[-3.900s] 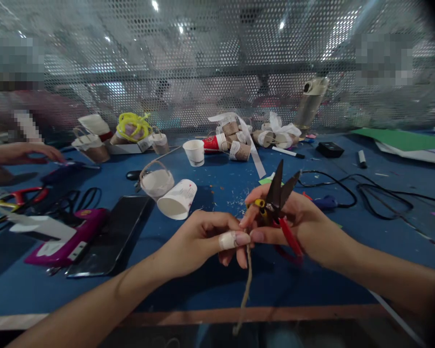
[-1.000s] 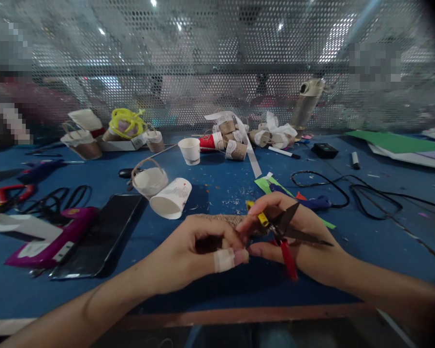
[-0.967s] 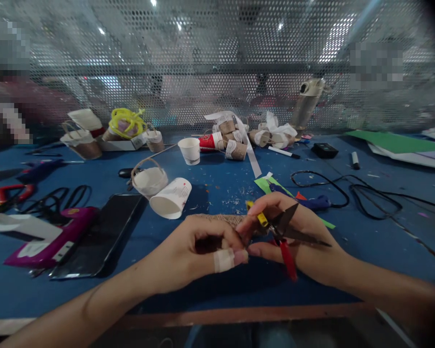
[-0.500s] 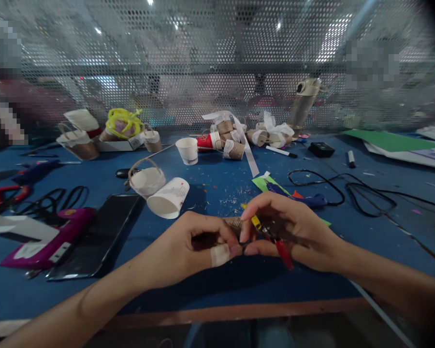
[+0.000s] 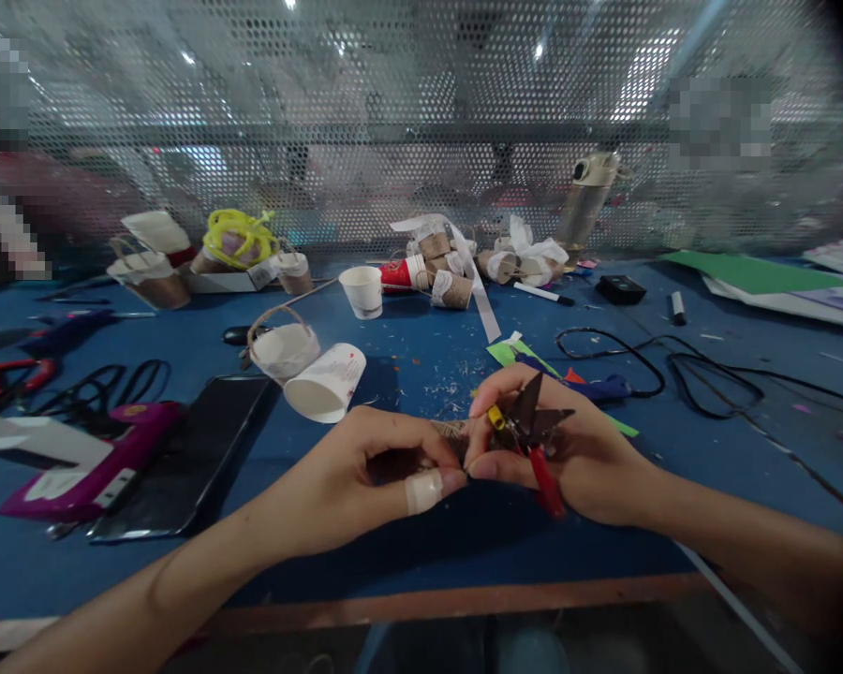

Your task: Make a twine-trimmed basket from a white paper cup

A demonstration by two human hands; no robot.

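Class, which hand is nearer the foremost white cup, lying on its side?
Left. The left hand is close in front, slightly right of the cup; the right hand is farther right.

The scissors (image 5: 531,436) pair dull, dark metal blades with smooth, plastic-looking handles. The brown corded piece (image 5: 452,430) looks rough and fibrous. The phone (image 5: 195,447) is glossy, the tipped cup (image 5: 337,374) smooth paper, the screen (image 5: 393,168) perforated metal, the surface (image 5: 309,576) matt.
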